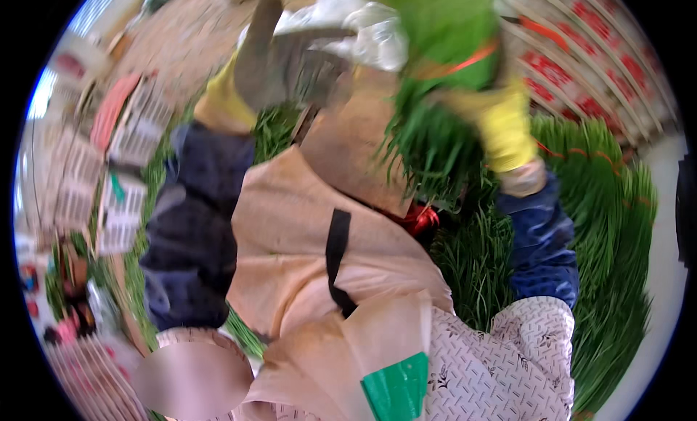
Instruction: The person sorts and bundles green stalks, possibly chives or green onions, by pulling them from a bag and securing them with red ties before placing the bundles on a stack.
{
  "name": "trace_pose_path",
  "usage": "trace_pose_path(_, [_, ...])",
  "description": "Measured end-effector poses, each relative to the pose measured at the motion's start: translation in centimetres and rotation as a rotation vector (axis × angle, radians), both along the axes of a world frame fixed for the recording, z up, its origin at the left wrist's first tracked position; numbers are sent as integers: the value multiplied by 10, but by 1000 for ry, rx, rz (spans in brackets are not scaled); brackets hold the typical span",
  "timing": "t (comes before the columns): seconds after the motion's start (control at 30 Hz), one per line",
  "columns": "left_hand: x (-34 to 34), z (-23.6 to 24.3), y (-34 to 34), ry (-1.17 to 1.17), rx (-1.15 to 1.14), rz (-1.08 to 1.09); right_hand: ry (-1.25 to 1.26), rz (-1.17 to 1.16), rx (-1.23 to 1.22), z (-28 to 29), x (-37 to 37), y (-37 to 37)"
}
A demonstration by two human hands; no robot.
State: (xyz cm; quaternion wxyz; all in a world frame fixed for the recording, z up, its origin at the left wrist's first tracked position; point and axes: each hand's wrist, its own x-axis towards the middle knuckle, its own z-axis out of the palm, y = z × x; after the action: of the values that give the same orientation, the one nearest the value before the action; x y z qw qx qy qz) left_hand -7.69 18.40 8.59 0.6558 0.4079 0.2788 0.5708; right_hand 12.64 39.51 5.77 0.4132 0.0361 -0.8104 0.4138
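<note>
My right hand (501,119), in a yellow work glove, is closed round a thick bundle of chives (450,29), long green leaves tied with an orange band. The bundle is held up over the far edge of a brown board (356,145), its lower leaves hanging loose and partly blurred. To its left, my left hand (290,65) wears a glove with a yellow cuff and a dark, dirty palm. Its thumb and fingers are spread, with nothing in them. A shiny red object (421,219), mostly hidden, lies by the board's near right corner.
Banded green bundles (602,210) are piled along my right side, with loose leaves (472,254) closer in. White boxes with red print (573,58) stand far right. White plastic bags (348,21) lie ahead, and white slatted crates (134,134) stand at left.
</note>
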Motion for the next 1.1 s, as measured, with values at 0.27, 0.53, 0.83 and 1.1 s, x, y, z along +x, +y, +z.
trace_pose_path(0.27, [-17,-88,-116,44,165,528,117,196,-837,38,36,143])
trace_pose_path(0.53, [-35,-152,-166,-265,422,556,263,-115,-751,61,145,231])
trace_pose_path(0.83, [-74,-232,-204,-394,403,567,90,-550,-632,200,393,325])
trace_pose_path(1.1, [-94,-208,-213,-234,242,558,-387,-1237,-115,176,410,312])
